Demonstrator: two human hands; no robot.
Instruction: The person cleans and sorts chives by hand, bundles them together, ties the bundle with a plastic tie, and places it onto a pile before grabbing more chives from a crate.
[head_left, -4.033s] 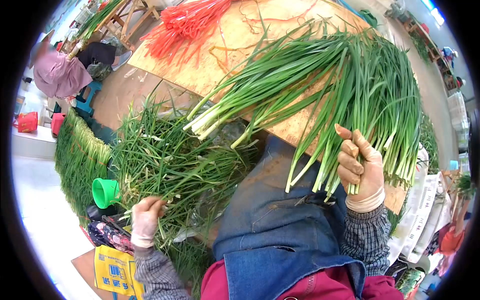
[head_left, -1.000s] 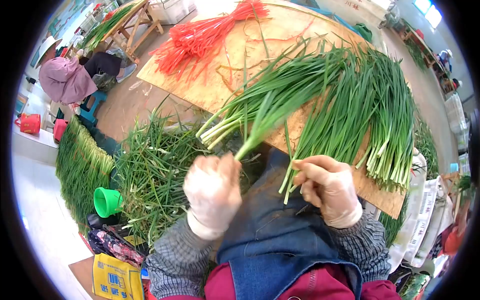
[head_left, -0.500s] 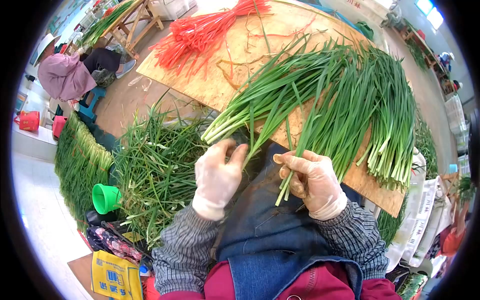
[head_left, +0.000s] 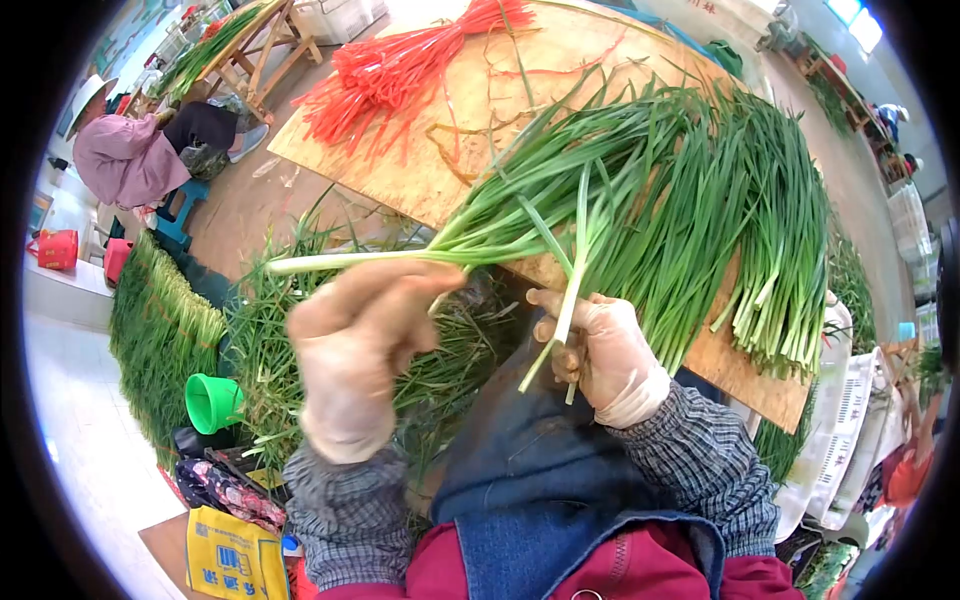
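Observation:
My right hand (head_left: 612,350), in a pale glove, is closed on a few green stalks (head_left: 571,300), their white ends pointing down toward my lap. My left hand (head_left: 355,345) is smeared by motion over the pile of loose leaves; a pale stalk end (head_left: 320,262) sticks out leftward just above it, and whether the fingers grip it is unclear. A large spread of long green stalks (head_left: 690,200) lies on the wooden board (head_left: 400,185), its white ends toward me.
Red strips (head_left: 385,75) lie at the board's far left. A heap of leaves (head_left: 290,340), a green bucket (head_left: 212,402) and stacked bundles (head_left: 165,330) are at the left. A person (head_left: 130,155) sits at the upper left. A yellow bag (head_left: 230,555) lies lower left.
My left hand has moved left and slightly down from the stalk ends. My right hand has shifted slightly, and the stalks in it now stand out across the fingers.

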